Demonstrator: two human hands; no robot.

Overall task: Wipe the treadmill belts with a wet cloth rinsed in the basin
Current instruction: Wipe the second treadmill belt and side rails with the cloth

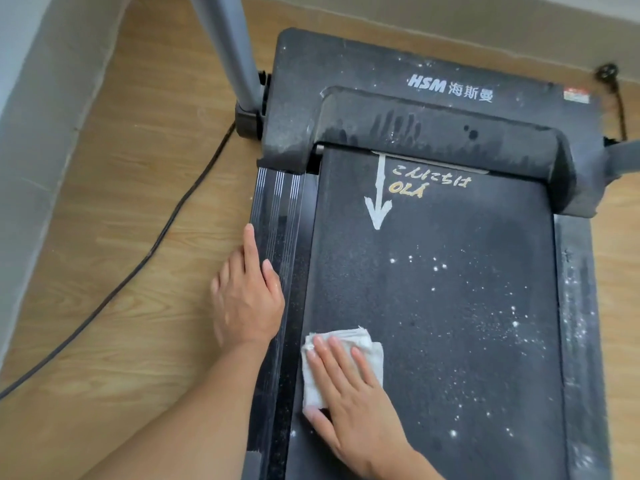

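Head view: I am looking down on a black treadmill belt [450, 306] running lengthwise away from me.
Right hand [349, 386]: it is lying flat with fingers straight and close together, pressing the cloth [367, 342] onto the belt; nothing is being clenched.
Cloth: a white, folded, roughly rectangular rag with a frayed far edge is sitting near the belt's left edge, its far part showing beyond my fingertips.
Left hand [247, 299]: released, with fingers stretched out and lying along the outer edge of the side rail [277, 209]; the palm seems to be resting partly on the floor [138, 168], though I cannot be sure.
Belt surface: matte and grainy, carrying white specks thickest toward the right; a pale arrow [379, 199] and yellowish lettering are showing near the far end.
Side rail: glossy black, with fine ribs running lengthwise.
Motor cover [433, 129]: a dusty black hood with rounded corners, showing streak marks.
Floor: wood-grain planks, with a dark cable [166, 223] trailing across them beside a grey upright post [228, 46].
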